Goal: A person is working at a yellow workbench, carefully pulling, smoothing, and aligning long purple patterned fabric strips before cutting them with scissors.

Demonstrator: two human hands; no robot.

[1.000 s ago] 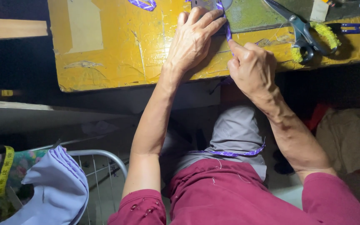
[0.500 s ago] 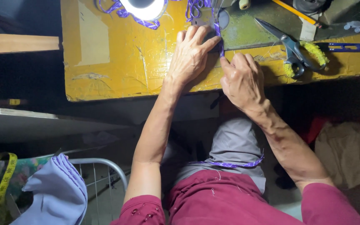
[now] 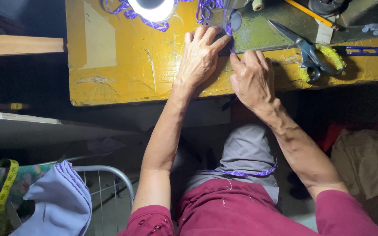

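— On the yellow table (image 3: 123,65), seen from the head camera, where do the person's hands sit?

— Both lie at the table's far middle, side by side. The left hand (image 3: 201,54) rests flat, fingers spread a little and pressed down on the purple patterned trim (image 3: 229,30), which runs in a narrow strip away from the table's near edge. The right hand (image 3: 252,76) lies just beside it, fingers curled, with the forefinger and thumb tip meeting at the trim; whether they truly pinch it cannot be told, since the hand hides the contact.

— Where else does the trim go?

— Loose loops of it lie at the table's far edge, around a bright round lamp (image 3: 152,8). Another length of the same purple band lies across the grey cloth (image 3: 246,153) in the person's lap, below the table's near edge.

— What else is on the table?

— Toward its right end lie scissors (image 3: 302,41) with dark handles, one loop wrapped in yellow-green yarn, and beside them a blue clip-like tool (image 3: 359,50).

— And off the table?

— Down below its left end, folded lilac fabric (image 3: 60,201) rests on a white wire rack (image 3: 110,175), with a yellow measuring tape (image 3: 1,188) looped just beside it.
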